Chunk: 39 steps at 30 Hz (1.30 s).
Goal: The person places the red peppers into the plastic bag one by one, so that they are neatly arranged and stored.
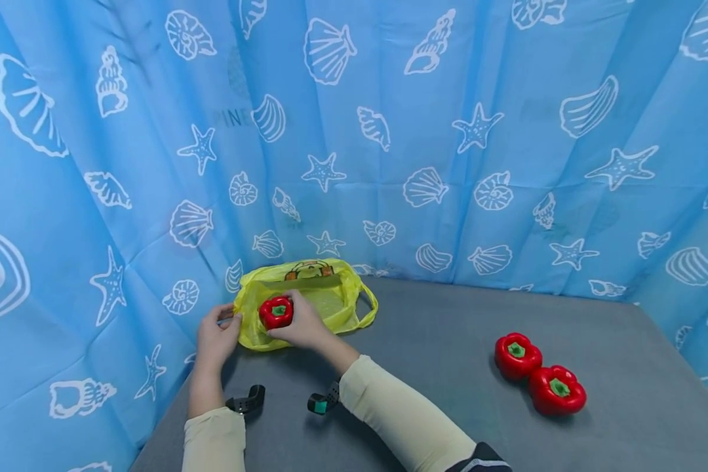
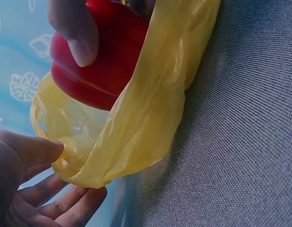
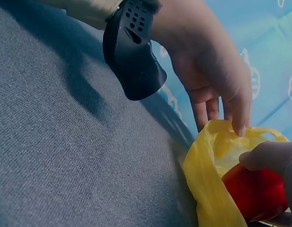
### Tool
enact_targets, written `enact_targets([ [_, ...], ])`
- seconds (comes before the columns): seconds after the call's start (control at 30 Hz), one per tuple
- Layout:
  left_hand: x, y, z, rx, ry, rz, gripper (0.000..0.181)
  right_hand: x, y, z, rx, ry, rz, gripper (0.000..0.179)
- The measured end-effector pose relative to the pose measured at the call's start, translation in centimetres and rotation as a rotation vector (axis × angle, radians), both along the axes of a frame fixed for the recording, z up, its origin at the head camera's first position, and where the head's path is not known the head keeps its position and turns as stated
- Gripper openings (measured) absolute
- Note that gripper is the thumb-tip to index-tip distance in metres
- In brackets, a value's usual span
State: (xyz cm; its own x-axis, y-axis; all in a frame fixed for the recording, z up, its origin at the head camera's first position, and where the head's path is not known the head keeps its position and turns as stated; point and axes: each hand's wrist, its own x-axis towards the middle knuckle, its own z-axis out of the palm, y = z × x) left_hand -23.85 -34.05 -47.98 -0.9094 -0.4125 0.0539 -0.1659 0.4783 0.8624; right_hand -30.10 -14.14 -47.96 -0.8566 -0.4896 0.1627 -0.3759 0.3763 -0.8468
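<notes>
A yellow plastic bag [image 1: 330,308] lies with its mouth spread wide on the grey surface. My left hand [image 1: 217,337] pinches the bag's left rim between thumb and fingers, as the left wrist view shows close up. In my right hand [image 1: 307,322] is a red bell pepper [image 1: 276,313] with a green stem, gripped from its right side. The pepper sits within the bag's mouth; in the left wrist view the near wall of the bag covers its lower right side. Two more red bell peppers, one farther back [image 1: 517,356] and one nearer [image 1: 557,390], lie to the right.
A grey cloth-covered table [image 1: 425,354] carries everything. Behind and to the left hangs a blue curtain [image 1: 354,144] with white shells and starfish, close behind the bag. A dark wrist-worn device [image 1: 246,400] sits at the left wrist, and a similar one [image 1: 324,401] at the right.
</notes>
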Motion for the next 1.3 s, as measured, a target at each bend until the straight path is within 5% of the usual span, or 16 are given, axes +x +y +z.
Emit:
enact_targets([
  [1.3,-0.4,-0.4,-0.1,0.011,0.009,-0.012,0.045,-0.1,-0.8,-0.4,0.036,-0.044,0.048,0.088],
])
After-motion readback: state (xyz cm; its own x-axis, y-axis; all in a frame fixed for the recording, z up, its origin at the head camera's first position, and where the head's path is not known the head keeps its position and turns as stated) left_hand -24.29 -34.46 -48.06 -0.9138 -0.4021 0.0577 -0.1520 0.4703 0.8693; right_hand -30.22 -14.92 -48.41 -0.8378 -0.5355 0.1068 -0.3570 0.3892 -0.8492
